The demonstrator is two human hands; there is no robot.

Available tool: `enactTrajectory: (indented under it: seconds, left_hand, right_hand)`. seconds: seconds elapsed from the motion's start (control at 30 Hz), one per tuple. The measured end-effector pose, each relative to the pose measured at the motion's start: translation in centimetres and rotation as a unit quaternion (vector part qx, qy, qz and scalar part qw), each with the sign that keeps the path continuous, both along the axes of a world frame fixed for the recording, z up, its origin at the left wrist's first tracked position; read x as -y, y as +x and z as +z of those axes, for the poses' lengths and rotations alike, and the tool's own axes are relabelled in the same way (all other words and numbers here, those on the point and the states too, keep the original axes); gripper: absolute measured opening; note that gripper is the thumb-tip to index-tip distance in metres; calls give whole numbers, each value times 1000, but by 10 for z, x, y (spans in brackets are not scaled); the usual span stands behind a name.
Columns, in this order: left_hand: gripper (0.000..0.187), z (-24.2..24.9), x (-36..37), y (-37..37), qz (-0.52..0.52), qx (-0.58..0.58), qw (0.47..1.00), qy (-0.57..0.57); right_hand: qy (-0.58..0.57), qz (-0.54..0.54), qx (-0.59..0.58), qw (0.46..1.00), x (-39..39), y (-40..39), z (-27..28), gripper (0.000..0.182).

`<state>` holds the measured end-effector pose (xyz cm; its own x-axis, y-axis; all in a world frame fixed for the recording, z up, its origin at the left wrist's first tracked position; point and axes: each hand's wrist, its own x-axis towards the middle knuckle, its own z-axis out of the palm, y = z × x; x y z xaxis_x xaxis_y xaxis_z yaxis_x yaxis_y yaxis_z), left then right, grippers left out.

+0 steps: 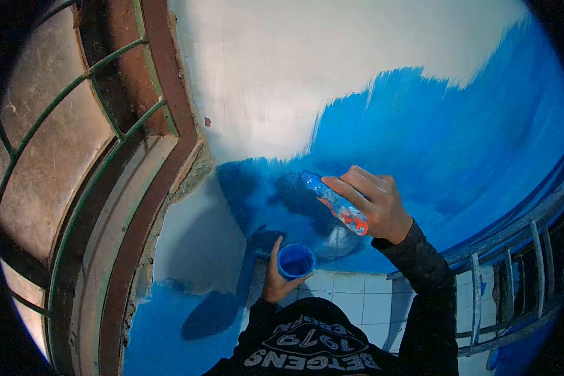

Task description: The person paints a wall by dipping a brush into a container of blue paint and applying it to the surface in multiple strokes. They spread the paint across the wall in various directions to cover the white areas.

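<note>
My right hand (382, 203) is closed round a paintbrush (341, 207), its handle smeared with blue, white and orange paint. The brush's far end is against or close over the blue-painted wall (420, 144). Lower down, my left hand (277, 279) wraps round the side of a small cup (296, 261) with blue paint inside, thumb up along its rim. Above the brush the wall is white (257, 81), with a ragged, streaky edge where blue meets white. Shadows of my arms and the brush fall on the blue area.
At left is a window frame (160, 81) with green metal bars (50, 113) and a rough, chipped plaster edge. A ladder (476, 294) stands at the lower right. White tiles (348, 285) show below the wall.
</note>
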<state>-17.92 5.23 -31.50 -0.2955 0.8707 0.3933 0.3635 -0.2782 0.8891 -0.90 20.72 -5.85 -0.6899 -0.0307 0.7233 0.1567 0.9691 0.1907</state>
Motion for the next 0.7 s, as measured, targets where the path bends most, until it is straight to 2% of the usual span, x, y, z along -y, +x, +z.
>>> enactTrajectory:
  seconds: [0.1,0.17,0.2,0.27,0.3,0.33,0.37,0.43,0.47,0.53,0.57,0.63,0.7]
  left_hand:
    - [120,7,1,2,-35,55,998,-7]
    - [120,8,1,3,-21,31,999,-5]
    - [120,9,0,4,-23,33,999,-6]
    - [121,12,1,4,-8,33,999,-13]
    - [121,8,1,3,-9,34,999,-16]
    - [122,3,0,1,-5,22,1000,-9]
    - [122,0,-1,0,-1,11,1000,-1]
    - [123,1,0,-1,-6,21,1000,-13]
    - [123,1,1,-2,-15,30,999,-27]
    - [123,3,4,-1,-2,22,999,-31]
    - [124,4,4,0,10,16,999,-33]
    - [124,4,3,0,-5,12,999,-36]
    - [124,5,3,0,-21,8,999,-41]
  right_hand:
    - [-18,-6,15,1000,5,5,0,59]
    - [-82,-2,-20,996,13,8,-8,47]
    - [-84,-4,-18,996,15,9,-17,47]
    - [-254,24,-115,960,16,12,-50,29]
    - [-256,23,-114,960,20,14,-67,29]
    - [-400,-27,-184,898,24,17,-85,18]
    - [-530,-77,-248,807,29,21,-105,18]
    - [-701,-51,-387,597,38,28,-151,16]
    - [-703,-49,-385,596,41,31,-170,16]
    - [-778,58,-522,345,50,37,-200,17]
    - [-778,57,-523,342,56,41,-210,17]
    - [-812,39,-538,224,68,50,-226,14]
    - [-817,60,-529,221,83,50,-230,15]
